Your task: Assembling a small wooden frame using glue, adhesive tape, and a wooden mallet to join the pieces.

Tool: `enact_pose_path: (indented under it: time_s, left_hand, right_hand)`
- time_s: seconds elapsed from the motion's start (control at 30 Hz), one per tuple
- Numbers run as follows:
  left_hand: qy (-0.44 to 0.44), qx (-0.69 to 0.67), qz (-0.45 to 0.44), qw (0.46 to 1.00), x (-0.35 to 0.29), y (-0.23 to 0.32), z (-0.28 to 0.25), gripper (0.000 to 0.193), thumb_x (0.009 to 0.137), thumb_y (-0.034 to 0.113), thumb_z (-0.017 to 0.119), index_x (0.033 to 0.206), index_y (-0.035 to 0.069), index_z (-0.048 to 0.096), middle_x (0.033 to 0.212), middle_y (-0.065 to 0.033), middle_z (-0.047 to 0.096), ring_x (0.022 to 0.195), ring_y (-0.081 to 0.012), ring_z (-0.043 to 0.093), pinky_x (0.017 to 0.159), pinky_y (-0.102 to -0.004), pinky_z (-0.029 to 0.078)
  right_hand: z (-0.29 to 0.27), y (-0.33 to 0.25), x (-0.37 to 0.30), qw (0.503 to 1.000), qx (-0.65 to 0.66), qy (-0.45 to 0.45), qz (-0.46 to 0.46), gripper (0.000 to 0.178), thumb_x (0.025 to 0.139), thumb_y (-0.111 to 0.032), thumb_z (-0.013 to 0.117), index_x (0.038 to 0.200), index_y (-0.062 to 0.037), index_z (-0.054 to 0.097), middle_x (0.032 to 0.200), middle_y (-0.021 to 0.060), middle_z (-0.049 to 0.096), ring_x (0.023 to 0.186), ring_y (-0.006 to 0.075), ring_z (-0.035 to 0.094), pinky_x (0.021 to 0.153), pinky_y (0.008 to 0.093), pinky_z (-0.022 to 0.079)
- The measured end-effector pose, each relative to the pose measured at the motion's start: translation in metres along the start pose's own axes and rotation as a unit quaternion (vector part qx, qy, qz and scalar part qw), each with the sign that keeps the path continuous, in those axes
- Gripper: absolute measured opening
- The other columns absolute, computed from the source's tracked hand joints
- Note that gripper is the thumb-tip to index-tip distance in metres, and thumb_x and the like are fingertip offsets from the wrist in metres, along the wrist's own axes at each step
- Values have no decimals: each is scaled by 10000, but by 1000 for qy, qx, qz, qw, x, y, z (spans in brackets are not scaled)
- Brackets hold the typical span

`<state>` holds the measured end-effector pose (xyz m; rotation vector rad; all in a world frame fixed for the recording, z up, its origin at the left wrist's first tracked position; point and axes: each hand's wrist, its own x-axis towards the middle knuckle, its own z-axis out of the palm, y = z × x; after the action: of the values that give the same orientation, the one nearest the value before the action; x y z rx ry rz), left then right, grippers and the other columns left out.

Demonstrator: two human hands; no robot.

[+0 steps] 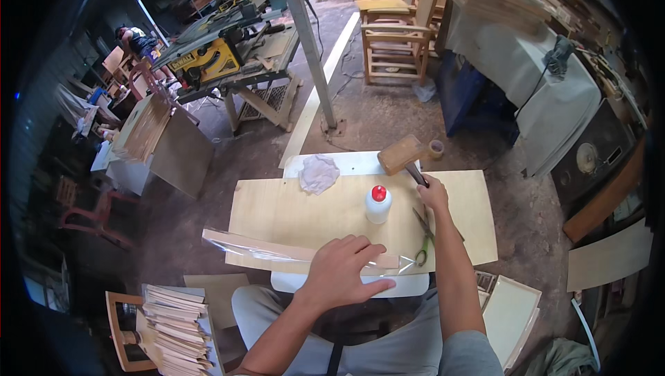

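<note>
Right hand (pixel 433 192) grips a mallet (pixel 400 154) by its handle; left hand (pixel 344 269), fingers spread, lies across 1 plastic-wrapped strip (pixel 267 248) along the board's near edge. I'd call this steadying (bottle (pixel 377 207) standing by); any blow next calls for fingers clear.

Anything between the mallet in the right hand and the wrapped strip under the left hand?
Yes: the white bottle stands upright on the board between the mallet and strip. Scissors lie right of it, and the left hand covers part of the strip.
</note>
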<state>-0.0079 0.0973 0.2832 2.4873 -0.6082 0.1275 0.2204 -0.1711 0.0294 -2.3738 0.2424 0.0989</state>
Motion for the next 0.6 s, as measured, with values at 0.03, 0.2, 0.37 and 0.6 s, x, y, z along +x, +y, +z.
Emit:
enact_pose_path:
  time_s: [0.03, 0.2, 0.37, 0.6]
  left_hand:
    - [12, 0, 0, 1000, -1, 0, -13, 510, 739, 482, 830, 1077, 114, 729, 910, -76, 652, 857, -299, 653, 767, -407, 511]
    - [65, 30, -22, 997, -9, -18, -87, 621, 753, 599, 794, 1107, 94, 731, 870, -78, 636, 828, -264, 648, 777, -396, 504]
    - [250, -270, -76, 927, -39, -56, -161, 838, 1012, 730, 331, 1044, -6, 732, 940, -68, 711, 911, -173, 665, 837, -368, 516]
    - [285, -671, -134, 672, -88, -125, -139, 751, 1028, 695, 372, 1083, 38, 729, 1023, -68, 739, 911, -166, 678, 813, -318, 520]
  right_hand:
    - [12, -15, 3, 1000, -17, -10, 2, 472, 825, -273, 689, 1293, -212, 705, 1095, 162, 752, 1033, 355, 713, 925, 459, 543]
    - [30, -7, 6, 986, -92, 63, -122, 480, 860, -229, 692, 1325, -112, 670, 1259, 186, 675, 1100, 413, 653, 980, 489, 515]
    - [-81, -121, -60, 914, 299, -77, -263, 596, 948, -417, 682, 1368, 0, 614, 1283, 99, 643, 1142, 187, 637, 935, 341, 512]
    - [-154, -249, -183, 786, 470, -239, -323, 634, 1051, -460, 555, 1497, -14, 493, 1367, 145, 606, 1161, 187, 605, 965, 313, 478]
